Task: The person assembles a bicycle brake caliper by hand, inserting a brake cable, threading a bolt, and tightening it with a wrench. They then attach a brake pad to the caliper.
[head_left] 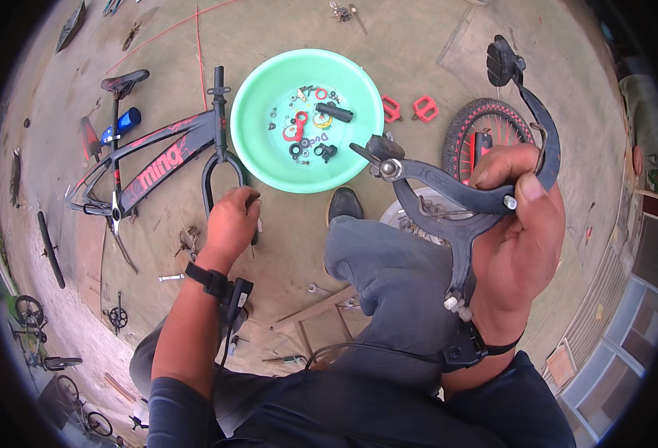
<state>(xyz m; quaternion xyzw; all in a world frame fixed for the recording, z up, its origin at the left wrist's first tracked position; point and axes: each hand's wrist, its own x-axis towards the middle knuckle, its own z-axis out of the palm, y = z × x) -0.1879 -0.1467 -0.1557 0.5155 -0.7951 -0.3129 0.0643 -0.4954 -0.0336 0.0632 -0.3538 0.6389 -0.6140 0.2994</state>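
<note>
Raised close on the right is a black bicycle caliper brake (459,254), its curved arms joined at a silver pivot bolt and its brake pads at the upper ends. My right hand (519,239) pinches it between thumb and fingers. My left hand (232,216) hangs beside the fork (208,187) of a black and red bicycle frame (161,172) lying on the ground. Its fingers are curled together, and what they may hold is hidden. Ahead of both hands stands a green basin (243,149) with small parts, among them a black cylindrical piece (334,112) and a red part (300,127).
Red pedals (424,109) and a wheel with a black and red tyre (452,138) lie beyond the basin's right side. My shoe (345,205) is near the basin. A wrench (170,278) and a crankset (117,317) lie to the left, with bicycles farther off.
</note>
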